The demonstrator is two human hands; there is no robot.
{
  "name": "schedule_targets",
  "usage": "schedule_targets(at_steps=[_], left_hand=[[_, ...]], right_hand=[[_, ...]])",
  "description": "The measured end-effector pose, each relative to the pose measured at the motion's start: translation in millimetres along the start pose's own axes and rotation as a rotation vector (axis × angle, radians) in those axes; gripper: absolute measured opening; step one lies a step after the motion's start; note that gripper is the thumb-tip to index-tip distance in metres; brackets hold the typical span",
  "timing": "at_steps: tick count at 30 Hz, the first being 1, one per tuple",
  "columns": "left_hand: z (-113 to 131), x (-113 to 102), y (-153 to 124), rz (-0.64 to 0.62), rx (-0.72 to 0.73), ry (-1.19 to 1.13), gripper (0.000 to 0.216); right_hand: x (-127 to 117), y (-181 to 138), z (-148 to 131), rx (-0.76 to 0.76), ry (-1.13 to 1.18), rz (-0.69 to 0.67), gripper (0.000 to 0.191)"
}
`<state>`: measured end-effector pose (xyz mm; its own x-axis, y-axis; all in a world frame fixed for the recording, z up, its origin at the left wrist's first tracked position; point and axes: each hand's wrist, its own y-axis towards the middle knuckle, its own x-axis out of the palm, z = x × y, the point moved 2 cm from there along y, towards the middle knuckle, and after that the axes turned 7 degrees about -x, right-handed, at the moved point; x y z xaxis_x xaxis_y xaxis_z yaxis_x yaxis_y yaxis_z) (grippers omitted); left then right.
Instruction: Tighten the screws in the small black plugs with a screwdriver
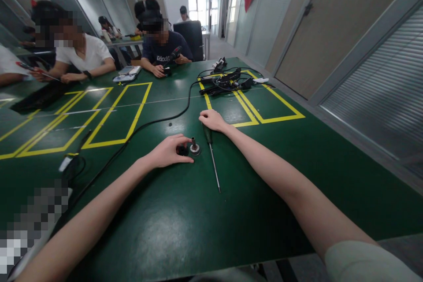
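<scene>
Currently, the screwdriver (pixel 209 141) is gripped near the top of its handle by the R hand (pixel 213 121), fingers curled in tight; its bare shaft is pointed back twd the person, w/ the tip laid on or just over the green table (pixel 165 211) (can't tell which). The L hand (pixel 168 152) is opened wide, thumb & fingers spread in a C. Within that curve a small black piece (pixel 182 150) is seen, partly hidden, so whether it's held or just surrounded can't be told. By the fingertips, betw. the L hand & the screwdriver, a round metal part (pixel 194 150) is stood upright on the table, its short stem pointed up; whether it's touched can't be made out. Farther L, a long black cable (pixel 148 122) is stretched in a curve across the table, up to a pile of black parts (pixel 228 83) heaped at the far R, partly over rectangles marked in yellow tape (pixel 280 120). Opp. side: a dark tool (pixel 176 53) is held by a co-worker (pixel 161 50) in a dark shirt, & a gray-and-white device (pixel 128 72) is set nearby, close to the table's far edge.
</scene>
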<state>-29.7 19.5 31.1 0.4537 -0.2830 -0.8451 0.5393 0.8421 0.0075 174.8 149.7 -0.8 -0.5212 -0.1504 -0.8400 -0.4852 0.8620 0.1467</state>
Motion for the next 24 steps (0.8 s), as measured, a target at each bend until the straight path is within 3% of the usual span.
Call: schedule_targets(at_steps=[13,19,24], left_hand=[[5.4,19.5,5.3,0.113,0.006,0.034,0.038],[-10.5,7.5,4.6,0.142,-0.022,0.014,0.038],[-27.8,-15.6,1.9,0.194,-0.103,0.005,0.040]], right_hand=[[5.5,11.3,17.8,-0.019,0.166,0.010,0.040],[6.2,12.0,19.6,-0.027,0.176,0.009,0.040],[5.5,10.7,18.3,-0.028,0.168,-0.001,0.041]])
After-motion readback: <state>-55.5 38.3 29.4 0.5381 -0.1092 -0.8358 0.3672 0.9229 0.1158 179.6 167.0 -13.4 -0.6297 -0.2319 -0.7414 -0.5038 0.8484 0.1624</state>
